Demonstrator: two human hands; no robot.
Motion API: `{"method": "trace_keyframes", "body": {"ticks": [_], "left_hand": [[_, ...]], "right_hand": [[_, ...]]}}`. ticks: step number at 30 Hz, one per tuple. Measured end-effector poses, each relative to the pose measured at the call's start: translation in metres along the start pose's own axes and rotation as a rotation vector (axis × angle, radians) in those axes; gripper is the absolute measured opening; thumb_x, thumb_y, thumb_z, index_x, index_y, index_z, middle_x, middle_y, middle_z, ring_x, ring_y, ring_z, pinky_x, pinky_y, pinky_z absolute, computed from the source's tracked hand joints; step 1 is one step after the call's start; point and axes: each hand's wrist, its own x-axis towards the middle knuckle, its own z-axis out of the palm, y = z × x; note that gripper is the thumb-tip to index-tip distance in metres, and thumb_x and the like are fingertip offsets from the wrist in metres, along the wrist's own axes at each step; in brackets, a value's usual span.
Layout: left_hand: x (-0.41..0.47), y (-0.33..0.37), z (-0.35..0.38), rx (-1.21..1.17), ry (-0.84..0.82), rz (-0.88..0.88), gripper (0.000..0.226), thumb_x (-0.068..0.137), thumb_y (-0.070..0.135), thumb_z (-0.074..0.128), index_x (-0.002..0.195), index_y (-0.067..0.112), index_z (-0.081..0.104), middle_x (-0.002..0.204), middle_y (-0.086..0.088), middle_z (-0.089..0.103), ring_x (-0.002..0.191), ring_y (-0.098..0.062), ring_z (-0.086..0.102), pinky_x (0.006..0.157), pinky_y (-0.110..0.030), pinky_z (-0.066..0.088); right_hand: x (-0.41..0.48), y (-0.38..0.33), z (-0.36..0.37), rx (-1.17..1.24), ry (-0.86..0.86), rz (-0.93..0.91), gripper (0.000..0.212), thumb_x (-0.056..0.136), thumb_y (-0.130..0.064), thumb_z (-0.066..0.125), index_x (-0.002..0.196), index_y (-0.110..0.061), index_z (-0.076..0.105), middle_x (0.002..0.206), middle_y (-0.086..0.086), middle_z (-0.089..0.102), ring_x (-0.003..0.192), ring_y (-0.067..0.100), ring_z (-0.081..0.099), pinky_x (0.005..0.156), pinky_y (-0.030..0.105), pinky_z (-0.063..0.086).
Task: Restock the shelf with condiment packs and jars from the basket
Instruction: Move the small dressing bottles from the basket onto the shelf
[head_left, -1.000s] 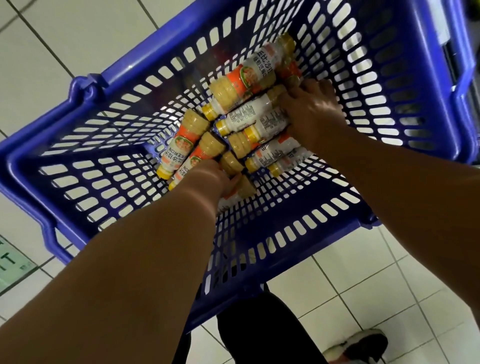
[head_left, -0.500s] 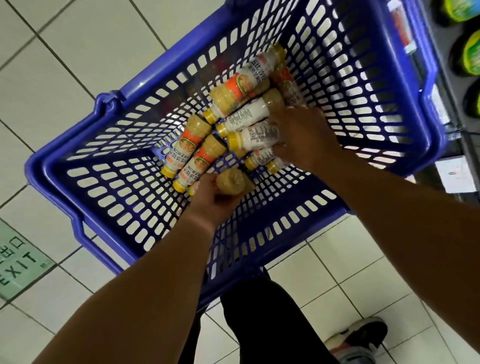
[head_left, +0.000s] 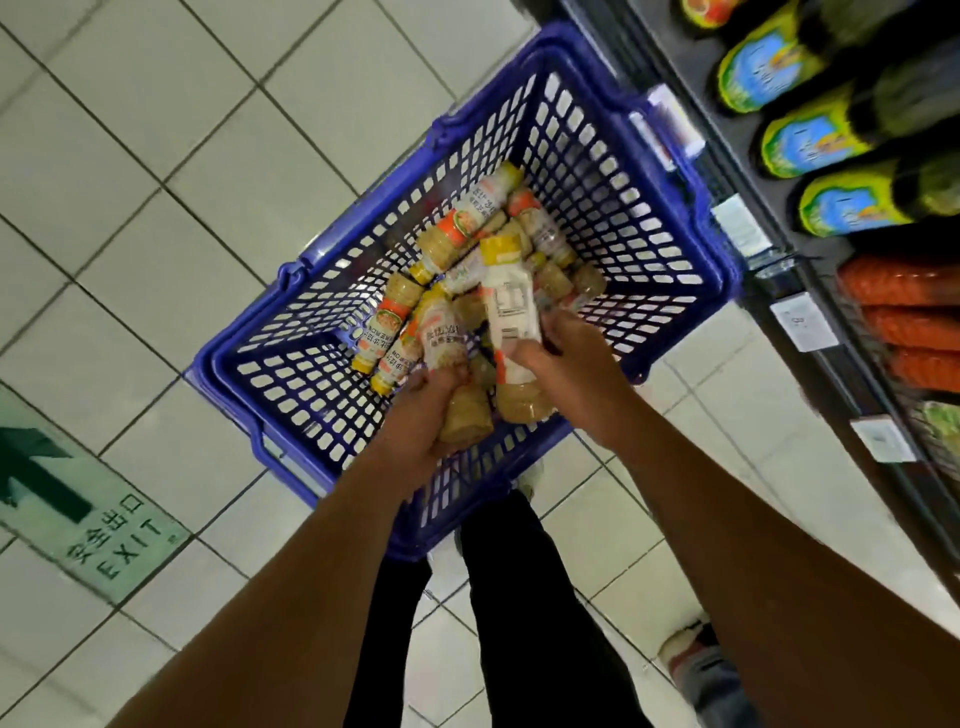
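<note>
Condiment bottles (head_left: 457, 228), tan-filled with yellow caps and orange-and-white labels, lie heaped on their sides in the bottom of the basket, and two more are held up just above its near end. Pale tiled floor (head_left: 130, 156) runs under everything, with a green exit sticker (head_left: 78, 519) stuck to it on the left. Along the right edge stands the dark shelf (head_left: 779, 260), carrying a row of dark bottles with yellow-and-blue labels (head_left: 810, 140), orange packs (head_left: 904, 280) below them and white price tags (head_left: 802, 322) on its front rail. The blue plastic basket (head_left: 218, 364) sits on the floor just beside that shelf, its slotted walls showing the tiles through. The person's dark trousers (head_left: 519, 597) and one shoe (head_left: 696, 660) show beneath the arms. The left grip (head_left: 415, 415) is clamped round one labelled bottle (head_left: 441, 338), fingers curled over its middle. The right grip (head_left: 566, 364) is clamped on a white-labelled bottle (head_left: 506, 301), cap pointing away, thumb across its lower body. The two held bottles are close side by side.
</note>
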Motion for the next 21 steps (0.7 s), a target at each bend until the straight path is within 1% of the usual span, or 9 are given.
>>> {"method": "trace_keyframes", "body": {"ticks": [1,3,5,8,12,14,16,19,21], "left_hand": [[-0.011,0.005,0.0,0.039,0.005,0.035,0.026,0.091,0.028,0.067,0.115,0.019,0.062,0.097,-0.005,0.075,0.079,-0.021,0.073,0.06,-0.039,0.06],[-0.035,0.015,0.001,0.117,-0.018,0.109,0.028,0.086,0.027,0.069,0.113,0.025,0.062,0.099,-0.003,0.074,0.085,-0.022,0.072,0.072,-0.049,0.061],[-0.063,0.024,0.004,0.158,-0.076,0.181,0.024,0.082,0.026,0.068,0.105,0.028,0.064,0.09,0.001,0.074,0.078,-0.018,0.072,0.069,-0.045,0.06],[-0.11,0.038,0.012,0.221,-0.142,0.239,0.029,0.076,0.025,0.069,0.105,0.028,0.066,0.091,0.0,0.074,0.079,-0.017,0.072,0.065,-0.036,0.058],[-0.173,0.053,0.025,0.327,-0.248,0.324,0.036,0.076,0.027,0.069,0.112,0.031,0.067,0.11,-0.007,0.073,0.099,-0.026,0.071,0.08,-0.045,0.059],[-0.205,0.063,0.034,0.356,-0.275,0.359,0.038,0.075,0.028,0.07,0.112,0.032,0.067,0.109,-0.006,0.073,0.098,-0.027,0.071,0.077,-0.043,0.059],[-0.236,0.076,0.045,0.359,-0.297,0.409,0.042,0.071,0.028,0.072,0.112,0.031,0.067,0.107,-0.006,0.074,0.095,-0.026,0.071,0.074,-0.042,0.059],[-0.282,0.096,0.061,0.404,-0.38,0.499,0.043,0.076,0.026,0.066,0.119,0.026,0.064,0.11,-0.012,0.071,0.095,-0.036,0.066,0.079,-0.058,0.053],[-0.313,0.108,0.072,0.429,-0.441,0.542,0.042,0.082,0.021,0.061,0.124,0.021,0.061,0.114,-0.015,0.069,0.099,-0.041,0.064,0.082,-0.061,0.049]], "right_hand": [[-0.011,-0.005,0.0,0.042,0.004,-0.002,0.019,0.086,-0.034,0.069,0.104,-0.027,0.067,0.094,-0.009,0.073,0.084,0.01,0.072,0.068,0.029,0.061],[-0.035,-0.018,-0.001,0.111,0.016,0.01,0.036,0.079,-0.043,0.064,0.11,-0.025,0.068,0.096,-0.009,0.073,0.085,0.007,0.071,0.063,0.021,0.056],[-0.06,-0.031,-0.002,0.231,0.039,0.035,0.046,0.073,-0.048,0.06,0.111,-0.024,0.069,0.099,-0.003,0.074,0.089,0.012,0.071,0.068,0.029,0.057],[-0.098,-0.055,-0.008,0.396,0.094,0.041,0.035,0.072,-0.046,0.06,0.101,-0.03,0.07,0.093,-0.001,0.074,0.089,0.019,0.071,0.078,0.043,0.059],[-0.154,-0.095,-0.02,0.526,0.181,0.003,0.025,0.071,-0.045,0.061,0.087,-0.03,0.073,0.091,0.007,0.075,0.086,0.026,0.071,0.081,0.052,0.058],[-0.184,-0.116,-0.026,0.56,0.207,-0.036,0.032,0.069,-0.052,0.064,0.092,-0.031,0.073,0.095,0.006,0.075,0.09,0.025,0.073,0.078,0.049,0.058],[-0.214,-0.136,-0.033,0.565,0.25,-0.079,0.032,0.075,-0.052,0.066,0.1,-0.033,0.072,0.095,-0.003,0.077,0.089,0.016,0.074,0.074,0.04,0.061],[-0.256,-0.164,-0.045,0.683,0.345,-0.15,0.026,0.075,-0.04,0.071,0.098,-0.029,0.071,0.085,-0.008,0.076,0.074,0.006,0.072,0.058,0.024,0.056],[-0.283,-0.181,-0.052,0.806,0.406,-0.176,0.03,0.071,-0.031,0.075,0.098,-0.022,0.066,0.084,-0.004,0.076,0.072,0.009,0.071,0.059,0.025,0.056]]}}
